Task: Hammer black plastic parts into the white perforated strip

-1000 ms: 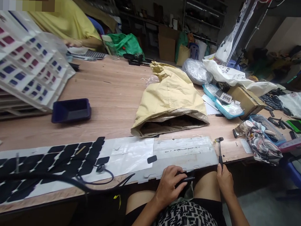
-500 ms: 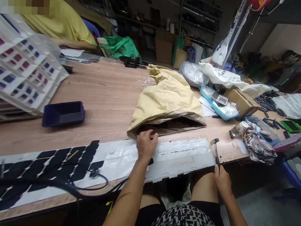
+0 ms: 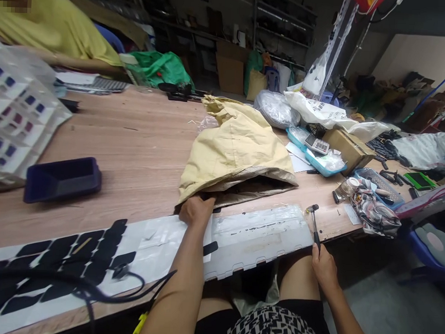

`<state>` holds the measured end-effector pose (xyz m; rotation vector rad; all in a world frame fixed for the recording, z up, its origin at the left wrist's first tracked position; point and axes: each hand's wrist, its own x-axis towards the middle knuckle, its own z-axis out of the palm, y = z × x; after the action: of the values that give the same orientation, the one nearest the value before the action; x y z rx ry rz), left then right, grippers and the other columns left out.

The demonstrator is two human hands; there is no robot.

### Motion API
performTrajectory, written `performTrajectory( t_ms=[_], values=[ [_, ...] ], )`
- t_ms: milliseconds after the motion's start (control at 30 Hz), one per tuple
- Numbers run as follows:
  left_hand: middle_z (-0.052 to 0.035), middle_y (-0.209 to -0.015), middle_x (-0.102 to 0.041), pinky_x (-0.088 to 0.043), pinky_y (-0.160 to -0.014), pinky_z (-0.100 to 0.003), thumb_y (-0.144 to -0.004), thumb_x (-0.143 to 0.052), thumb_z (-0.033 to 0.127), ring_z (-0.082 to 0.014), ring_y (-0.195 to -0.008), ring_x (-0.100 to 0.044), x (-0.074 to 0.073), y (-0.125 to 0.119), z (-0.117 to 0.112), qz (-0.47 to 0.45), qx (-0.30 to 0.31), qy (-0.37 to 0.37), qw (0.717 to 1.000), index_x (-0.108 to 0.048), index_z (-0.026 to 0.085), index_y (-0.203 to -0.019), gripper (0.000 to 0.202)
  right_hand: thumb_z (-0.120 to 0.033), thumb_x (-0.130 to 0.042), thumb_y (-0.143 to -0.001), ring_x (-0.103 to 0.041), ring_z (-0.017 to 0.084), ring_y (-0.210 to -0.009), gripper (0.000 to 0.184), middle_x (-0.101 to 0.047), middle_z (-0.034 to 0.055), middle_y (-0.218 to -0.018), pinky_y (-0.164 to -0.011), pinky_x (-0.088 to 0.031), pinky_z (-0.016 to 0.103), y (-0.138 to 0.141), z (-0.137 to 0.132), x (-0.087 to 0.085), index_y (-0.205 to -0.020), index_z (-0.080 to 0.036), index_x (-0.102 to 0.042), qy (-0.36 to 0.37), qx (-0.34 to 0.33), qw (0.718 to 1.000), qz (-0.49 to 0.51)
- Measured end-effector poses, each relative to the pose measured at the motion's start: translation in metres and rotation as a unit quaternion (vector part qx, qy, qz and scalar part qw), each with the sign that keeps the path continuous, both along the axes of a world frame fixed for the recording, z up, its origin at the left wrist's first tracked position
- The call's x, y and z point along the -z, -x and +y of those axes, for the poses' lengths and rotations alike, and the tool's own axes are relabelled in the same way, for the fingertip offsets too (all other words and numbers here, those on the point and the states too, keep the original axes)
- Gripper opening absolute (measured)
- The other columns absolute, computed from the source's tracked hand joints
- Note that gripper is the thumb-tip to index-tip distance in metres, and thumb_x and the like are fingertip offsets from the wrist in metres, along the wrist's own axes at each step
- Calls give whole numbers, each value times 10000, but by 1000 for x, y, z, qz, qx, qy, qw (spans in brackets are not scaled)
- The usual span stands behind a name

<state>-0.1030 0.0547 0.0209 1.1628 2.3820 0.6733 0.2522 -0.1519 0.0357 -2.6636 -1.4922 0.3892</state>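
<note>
A cream cloth sack (image 3: pixel 234 148) lies on its side on the table, its dark mouth facing me. My left hand (image 3: pixel 196 210) is at the left corner of that mouth; its fingers are hidden in or behind the edge, so their grip does not show. My right hand (image 3: pixel 324 263) is closed around the black handle of a small hammer (image 3: pixel 315 226), whose head rests near the table's front edge. Between my hands a whitish flat board (image 3: pixel 256 236) lies along the edge. To the left, rows of black rounded pieces (image 3: pixel 64 249) lie on a white sheet (image 3: pixel 157 238).
A dark blue tray (image 3: pixel 63 178) and a white plastic basket (image 3: pixel 23 116) are at left. Black cables (image 3: pixel 104 294) cross the front left. At right stand blue trays (image 3: pixel 327 163), a cardboard box (image 3: pixel 349 147) and a glass jar (image 3: pixel 344 190). A person in yellow (image 3: pixel 63 30) sits opposite.
My left hand has moved down-left from above the sack's mouth to its left corner, and its fingers have gone out of sight. The view has turned slightly right. My right hand keeps the hammer.
</note>
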Motion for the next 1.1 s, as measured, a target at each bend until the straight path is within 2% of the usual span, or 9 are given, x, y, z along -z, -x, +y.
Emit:
performTrajectory(
  t_ms=[167,333,433,633,767,867,967,1033,1100],
  values=[
    [-92,-894,-689,-456,-833,-372,-768,-589,450,-294,-945,-589,5,-30,-46,34,138,-131,981,-725,195,-898,317,-422,-268,-1015,-685,226,-817,414,-732,120,-903,-642,-354,269,1,-1,2,-987,-184,-607,1,5,1000,-4],
    [-36,-890,-666,-439,-692,-267,-805,-575,399,-185,-799,-601,5,-90,-69,-84,316,-125,937,-715,216,-920,258,-418,-273,-1015,-682,218,-824,414,-731,119,-922,-646,-356,264,1,-2,0,-983,-182,-612,1,3,1000,-3],
    [-26,-801,-671,-407,-655,-251,-800,-578,370,-169,-746,-601,-3,-132,-57,-112,359,-89,922,-721,207,-863,225,-408,-282,-1014,-682,214,-803,401,-731,112,-895,-637,-354,261,2,-2,-1,-975,-183,-611,8,5,1000,3],
    [-71,-788,-712,-412,-669,-273,-726,-660,351,-212,-778,-634,-20,-222,0,-172,356,-26,918,-730,174,-768,195,-392,-293,-1014,-683,210,-785,388,-732,108,-877,-622,-348,254,1,-2,3,-960,-184,-616,4,1,1000,5],
    [-88,-883,-729,-443,-695,-262,-721,-688,344,-204,-817,-652,-24,-259,21,-205,366,-43,906,-724,136,-1020,366,-397,-312,-1011,-683,205,-786,370,-732,95,-861,-617,-345,249,0,-3,8,-955,-192,-614,-7,-4,1000,9],
    [-56,-855,-730,-456,-702,-243,-748,-669,346,-175,-785,-655,-20,-259,14,-228,386,-68,892,-709,144,-1082,392,-393,-310,-1010,-684,211,-793,366,-732,96,-861,-618,-342,253,0,-3,10,-944,-193,-609,-12,1,1000,17],
    [-34,-828,-728,-459,-710,-233,-794,-593,334,-161,-776,-653,-11,-230,3,-229,386,-103,888,-742,163,-930,265,-388,-301,-1011,-684,213,-776,365,-733,93,-853,-613,-334,257,0,-4,11,-935,-196,-602,-15,-1,1000,27],
    [-34,-816,-727,-461,-718,-240,-814,-526,326,-165,-774,-653,-3,-198,2,-191,340,-154,908,-743,172,-833,267,-388,-295,-1012,-683,209,-763,367,-733,89,-844,-612,-331,257,0,-4,10,-939,-199,-601,-17,-4,999,30],
    [-54,-824,-731,-468,-739,-267,-805,-498,329,-191,-784,-657,3,-158,8,-107,245,-200,943,-746,173,-814,293,-386,-292,-1013,-683,207,-761,367,-733,90,-840,-616,-331,256,-1,-4,10,-944,-199,-600,-18,-6,999,30]
  ],
)
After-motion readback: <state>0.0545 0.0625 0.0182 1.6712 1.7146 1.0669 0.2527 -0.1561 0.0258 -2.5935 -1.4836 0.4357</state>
